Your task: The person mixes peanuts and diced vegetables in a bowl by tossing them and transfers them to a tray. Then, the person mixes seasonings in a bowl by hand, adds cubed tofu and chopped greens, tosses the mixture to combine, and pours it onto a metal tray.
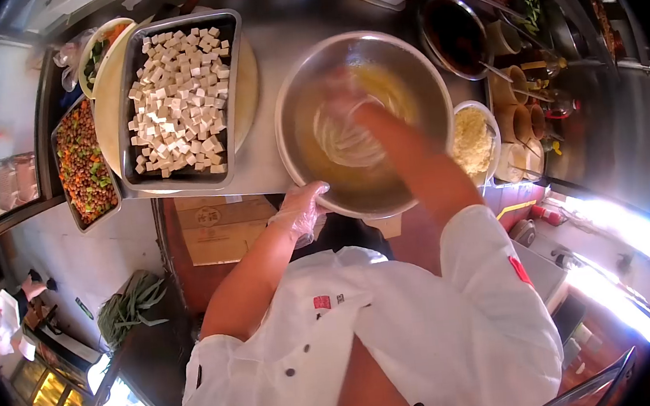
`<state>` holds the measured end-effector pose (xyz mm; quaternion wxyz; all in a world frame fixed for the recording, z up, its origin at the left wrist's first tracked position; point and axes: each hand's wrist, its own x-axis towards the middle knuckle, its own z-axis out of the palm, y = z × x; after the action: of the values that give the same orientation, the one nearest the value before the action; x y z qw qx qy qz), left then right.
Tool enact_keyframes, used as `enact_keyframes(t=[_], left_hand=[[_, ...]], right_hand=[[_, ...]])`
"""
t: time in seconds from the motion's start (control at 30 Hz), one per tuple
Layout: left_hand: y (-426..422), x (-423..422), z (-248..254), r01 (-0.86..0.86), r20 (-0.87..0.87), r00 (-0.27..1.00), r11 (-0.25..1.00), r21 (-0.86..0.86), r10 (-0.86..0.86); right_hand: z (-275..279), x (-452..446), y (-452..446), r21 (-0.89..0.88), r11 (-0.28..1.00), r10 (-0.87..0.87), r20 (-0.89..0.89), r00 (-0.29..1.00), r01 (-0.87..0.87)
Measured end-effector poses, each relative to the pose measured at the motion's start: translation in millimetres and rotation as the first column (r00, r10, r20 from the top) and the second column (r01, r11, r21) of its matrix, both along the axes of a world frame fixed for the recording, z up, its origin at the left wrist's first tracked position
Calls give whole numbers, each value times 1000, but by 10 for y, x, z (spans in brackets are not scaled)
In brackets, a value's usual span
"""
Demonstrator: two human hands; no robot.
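A large metal mixing bowl (293, 139) stands at the counter's front edge. My left hand (300, 209), in a clear plastic glove, grips its near-left rim. My right hand (348, 100) is down inside the bowl, smeared by motion, so its fingers cannot be made out. Below it are pale, curved streaks (346, 142); whether they are a whisk or a thick white mixture is unclear. Yellow liquid (387, 79) coats the bowl's inner wall. Close to the bowl's right side sits a white tub of pale yellow crumbly food (474, 140).
Left of the bowl, a metal tray (230, 95) of white tofu-like cubes rests on a round board (249, 81). Farther left is a tray of diced mixed food (86, 163). Dark liquid fills a bowl (454, 38) at right, near several seasoning cups (517, 122).
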<state>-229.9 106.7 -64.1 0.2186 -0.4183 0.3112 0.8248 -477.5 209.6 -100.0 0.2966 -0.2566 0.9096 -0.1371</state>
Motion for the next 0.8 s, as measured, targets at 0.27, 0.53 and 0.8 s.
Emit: enact_keyframes(t=[0.27, 0.53, 0.8], left_hand=[[5, 85, -162, 34, 32, 999, 998, 50, -36], [-91, 101, 233, -111, -18, 994, 993, 43, 112], [-106, 151, 103, -57, -29, 998, 998, 2, 57]], right_hand=[[55, 1298, 430, 225, 900, 352, 128, 927, -372], [-137, 150, 998, 454, 886, 194, -175, 965, -96], [410, 299, -110, 100, 937, -350, 298, 888, 336]])
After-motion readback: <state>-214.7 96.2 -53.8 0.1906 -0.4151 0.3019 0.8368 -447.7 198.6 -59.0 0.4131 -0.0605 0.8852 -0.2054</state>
